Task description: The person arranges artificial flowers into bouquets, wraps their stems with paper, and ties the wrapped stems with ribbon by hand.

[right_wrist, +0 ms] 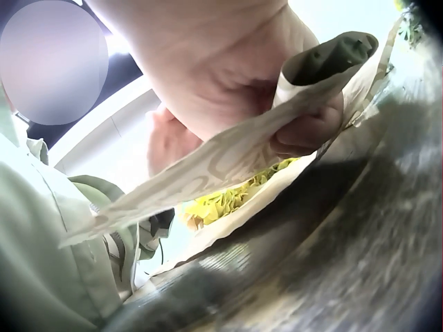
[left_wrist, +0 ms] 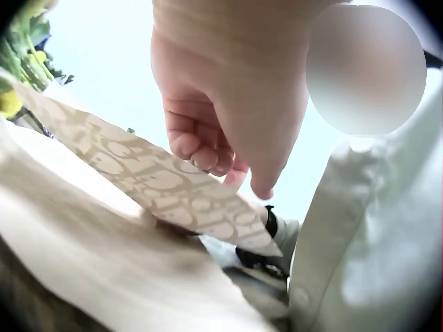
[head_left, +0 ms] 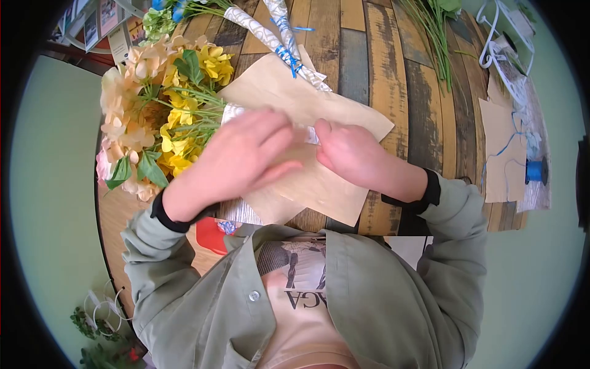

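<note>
A patterned sheet of wrapping paper [left_wrist: 201, 207], brown with a white-and-tan print, is folded around flower stems. My right hand [head_left: 353, 150] grips its rolled edge [right_wrist: 304, 90], fingers curled around the paper. Over the sheet on the other side is my left hand [head_left: 246, 154], blurred in the head view, thumb apart from the fingers. In the left wrist view its loosely bent fingertips [left_wrist: 204, 158] are right at the paper's upper edge, holding nothing. Yellow flowers [head_left: 181, 126] and peach flowers [head_left: 138, 67] stick out of the wrap on the left.
Two wrapped stem bundles [head_left: 270, 37] tied with blue ribbon lie at the back of the wooden table [head_left: 356, 61]. Loose green stems [head_left: 439, 49] lie at the back right. A blue ribbon spool [head_left: 536, 171], more paper [head_left: 501, 154] and a white wire rack [head_left: 491, 49] are on the right.
</note>
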Demonstrator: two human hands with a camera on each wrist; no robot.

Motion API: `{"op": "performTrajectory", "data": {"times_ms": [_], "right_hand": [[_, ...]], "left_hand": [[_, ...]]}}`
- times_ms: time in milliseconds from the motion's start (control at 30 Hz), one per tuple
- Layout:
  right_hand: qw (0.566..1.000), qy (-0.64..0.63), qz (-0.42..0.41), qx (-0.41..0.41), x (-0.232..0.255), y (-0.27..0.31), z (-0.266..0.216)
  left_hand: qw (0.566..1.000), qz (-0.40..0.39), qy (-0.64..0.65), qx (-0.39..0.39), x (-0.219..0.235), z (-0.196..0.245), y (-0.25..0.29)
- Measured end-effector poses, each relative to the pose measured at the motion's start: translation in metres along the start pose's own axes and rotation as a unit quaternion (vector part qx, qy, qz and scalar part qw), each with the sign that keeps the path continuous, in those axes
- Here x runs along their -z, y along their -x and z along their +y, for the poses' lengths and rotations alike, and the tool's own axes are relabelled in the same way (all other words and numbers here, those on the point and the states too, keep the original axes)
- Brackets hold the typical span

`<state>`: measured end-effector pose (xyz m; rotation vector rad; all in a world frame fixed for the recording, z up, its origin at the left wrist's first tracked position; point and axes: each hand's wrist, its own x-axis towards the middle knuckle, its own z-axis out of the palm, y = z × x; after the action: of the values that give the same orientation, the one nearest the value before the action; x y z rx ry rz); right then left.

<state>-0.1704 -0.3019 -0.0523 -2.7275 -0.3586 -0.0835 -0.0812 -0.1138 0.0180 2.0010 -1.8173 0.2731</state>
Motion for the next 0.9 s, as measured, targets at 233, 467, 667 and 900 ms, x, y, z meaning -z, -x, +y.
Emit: {"op": "performTrajectory", "data": {"times_ms": [233, 467, 667, 900], "right_hand": [[1.000, 0.013, 0.008, -0.005, -0.004, 0.002, -0.004], [0.999, 0.007, -0.025, -0.032, 0.006, -0.002, -0.010], [0.992, -0.106, -0.061, -0.027, 0.017, -0.026, -0.014], [0.991, -0.085, -0.090, -0.060, 0.008, -0.031, -0.015]], "left_hand": [[0.980, -0.199, -0.031, 0.001, -0.027, -0.042, -0.005], [0.953, -0.280, 0.118, 0.009, -0.036, -0.059, -0.010], [0.953, -0.279, 0.113, 0.022, -0.036, -0.063, -0.012], [0.996, -0.035, -0.077, -0.007, -0.008, -0.020, 0.009]]}}
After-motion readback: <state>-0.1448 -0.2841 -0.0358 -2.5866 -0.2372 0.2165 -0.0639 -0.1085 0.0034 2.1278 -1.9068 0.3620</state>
